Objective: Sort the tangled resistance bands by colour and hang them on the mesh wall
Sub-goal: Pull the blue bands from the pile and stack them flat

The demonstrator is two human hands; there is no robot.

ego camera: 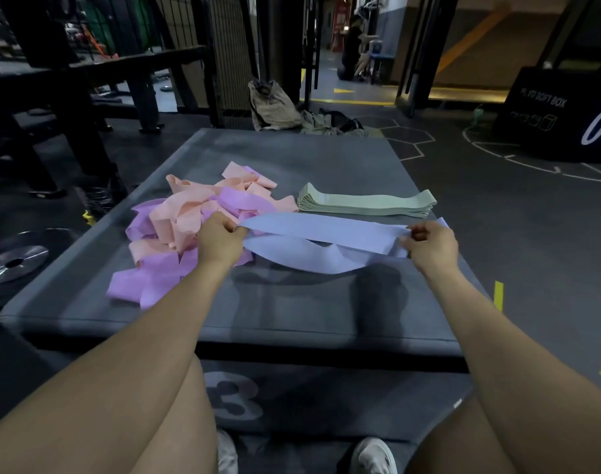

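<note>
A pale blue resistance band (321, 230) is stretched flat between my hands above the grey soft box (292, 313). My left hand (220, 239) pinches its left end and my right hand (430, 246) pinches its right end. More blue bands (312, 263) lie under it. To the left sits a tangled heap of pink bands (186, 213) and purple bands (148, 278). A neat stack of green bands (364, 201) lies behind the blue ones. A dark mesh panel (232, 53) stands at the back, beyond the box.
A weight plate (15, 263) lies on the floor at the left, beside black rack frames (87, 107). A beige bag (273, 107) and clothes sit behind the box. A black plyo box (562, 118) stands at the far right. My knees and shoes are below.
</note>
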